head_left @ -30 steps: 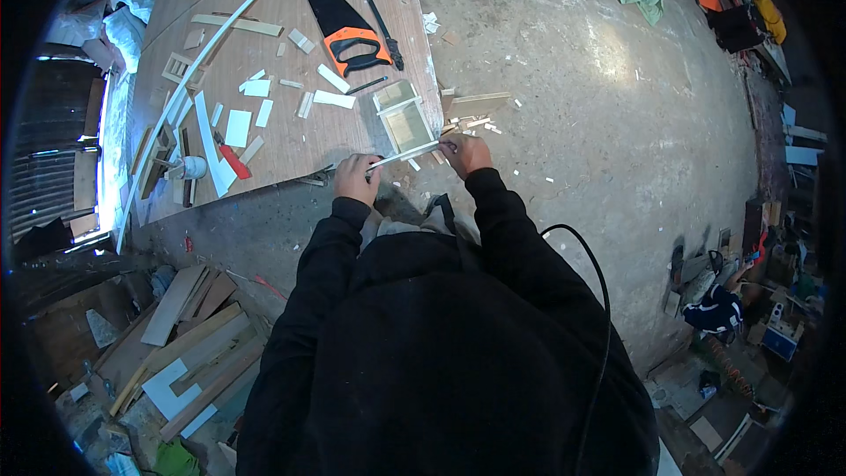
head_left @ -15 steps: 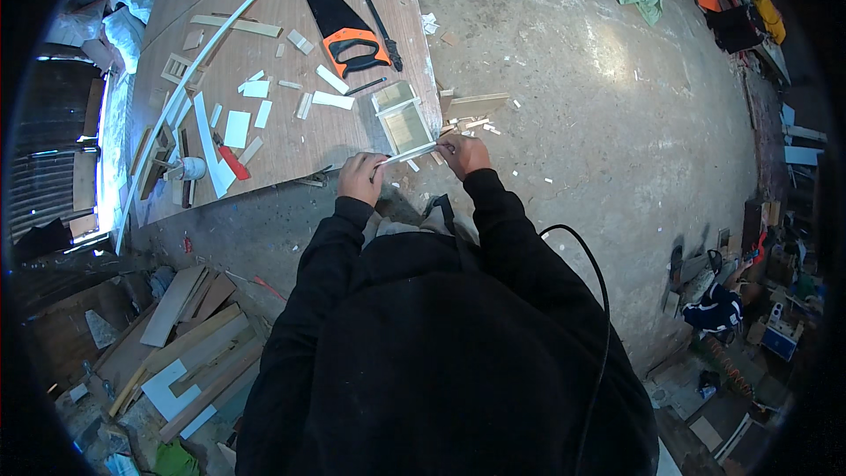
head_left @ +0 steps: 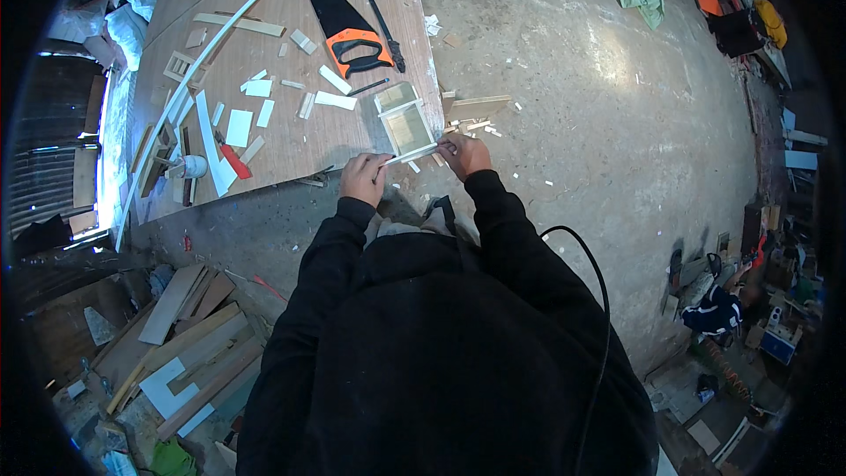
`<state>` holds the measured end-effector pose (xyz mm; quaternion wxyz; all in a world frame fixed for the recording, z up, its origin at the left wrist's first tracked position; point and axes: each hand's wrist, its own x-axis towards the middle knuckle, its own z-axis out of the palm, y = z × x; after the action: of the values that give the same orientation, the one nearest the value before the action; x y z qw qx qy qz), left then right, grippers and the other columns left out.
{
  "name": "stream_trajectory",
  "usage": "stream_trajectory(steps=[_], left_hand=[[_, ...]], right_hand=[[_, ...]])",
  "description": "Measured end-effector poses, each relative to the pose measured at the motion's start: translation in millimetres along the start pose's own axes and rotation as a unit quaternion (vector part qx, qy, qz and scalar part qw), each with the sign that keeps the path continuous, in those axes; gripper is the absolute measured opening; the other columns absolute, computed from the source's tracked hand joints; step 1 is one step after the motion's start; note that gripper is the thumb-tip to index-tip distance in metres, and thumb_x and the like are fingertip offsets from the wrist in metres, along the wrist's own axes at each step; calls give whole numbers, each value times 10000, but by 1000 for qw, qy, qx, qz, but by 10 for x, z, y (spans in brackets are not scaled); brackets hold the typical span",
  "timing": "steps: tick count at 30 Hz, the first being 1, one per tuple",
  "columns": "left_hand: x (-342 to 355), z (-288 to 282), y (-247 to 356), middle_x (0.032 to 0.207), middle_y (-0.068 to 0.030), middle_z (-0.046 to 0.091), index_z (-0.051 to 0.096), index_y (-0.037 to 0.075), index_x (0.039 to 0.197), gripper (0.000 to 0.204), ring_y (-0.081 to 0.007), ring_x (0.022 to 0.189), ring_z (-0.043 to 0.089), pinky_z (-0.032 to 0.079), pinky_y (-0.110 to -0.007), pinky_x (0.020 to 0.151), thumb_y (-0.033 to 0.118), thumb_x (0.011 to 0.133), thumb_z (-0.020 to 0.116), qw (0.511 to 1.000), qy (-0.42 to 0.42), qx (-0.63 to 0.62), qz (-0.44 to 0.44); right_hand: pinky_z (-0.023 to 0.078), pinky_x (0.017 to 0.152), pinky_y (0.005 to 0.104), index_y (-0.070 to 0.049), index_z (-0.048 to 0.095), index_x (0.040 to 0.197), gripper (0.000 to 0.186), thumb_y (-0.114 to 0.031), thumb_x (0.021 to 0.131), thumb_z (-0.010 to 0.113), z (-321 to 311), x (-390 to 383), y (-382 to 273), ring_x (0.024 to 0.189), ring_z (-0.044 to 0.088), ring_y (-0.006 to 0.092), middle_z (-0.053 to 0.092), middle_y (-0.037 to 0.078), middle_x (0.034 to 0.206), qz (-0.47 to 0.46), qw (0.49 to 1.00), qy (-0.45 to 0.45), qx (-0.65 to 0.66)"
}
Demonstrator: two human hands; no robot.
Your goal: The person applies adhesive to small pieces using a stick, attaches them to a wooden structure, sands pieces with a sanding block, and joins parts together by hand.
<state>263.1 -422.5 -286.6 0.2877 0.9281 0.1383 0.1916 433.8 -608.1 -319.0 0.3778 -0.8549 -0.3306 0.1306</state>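
A: Where do we have our hands?

B: Our left hand [head_left: 362, 178] pinches the left end of a pale strip [head_left: 411, 155]; our right hand [head_left: 467, 154] pinches it near the right end. Our fingers partly cover both ends.

A: Where is the strip relative to the other parts?

B: It lies crosswise at the near end of a small open box [head_left: 407, 128], located at the near right corner of the counter [head_left: 291, 143]. We cannot tell whether strip and box are fastened together.

A: How do we expect the strip to handle?

B: We judge it light and fairly stiff, but slim enough to snap if bent at mid-span. Its surface looks dry, so we expect little slip.

A: Where do we take hold?

B: At both ends, with light thumb-and-finger pressure. The box also appears light and thin-walled; we would support its outer sides, not the narrow crosspiece [head_left: 399, 108].
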Motion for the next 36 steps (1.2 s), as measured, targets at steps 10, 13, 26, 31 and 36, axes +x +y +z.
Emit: stream_trajectory(steps=[10,13,26,31,36], left_hand=[[9,-2,2,923,-62,618,708,144,981,189,-294,878,587,474,-407,778,88,811,648,1000,4,12,8],[4,-6,0,923,-60,618,711,145,971,183,-294,868,589,475,-407,769,88,808,651,1000,2,10,2],[15,17,-14,905,-60,609,709,152,957,171,-291,844,585,471,-412,751,96,804,657,1000,11,18,13],[13,24,-38,897,-58,605,709,159,964,178,-290,854,581,467,-413,763,104,805,651,1000,6,17,11],[12,14,-32,897,-56,605,711,161,969,187,-290,855,580,467,-413,764,104,803,649,1000,4,13,12]], right_hand=[[542,737,396,-84,664,1107,339,-250,813,687,-187,235,-257,839,684,294,704,115,897,47,996,32,75],[541,738,413,-99,672,1127,394,-319,802,706,-182,342,-473,831,683,298,706,105,891,74,996,-13,42],[546,731,354,-80,709,1066,363,-325,797,712,-66,429,-298,785,693,254,714,126,872,83,996,-14,-18],[549,734,355,-60,723,1015,336,-325,809,703,-74,419,-297,790,699,258,719,140,883,79,996,-22,17],[551,733,354,-55,726,1001,325,-322,817,697,-68,416,-278,789,704,258,720,146,892,87,996,-21,3]])
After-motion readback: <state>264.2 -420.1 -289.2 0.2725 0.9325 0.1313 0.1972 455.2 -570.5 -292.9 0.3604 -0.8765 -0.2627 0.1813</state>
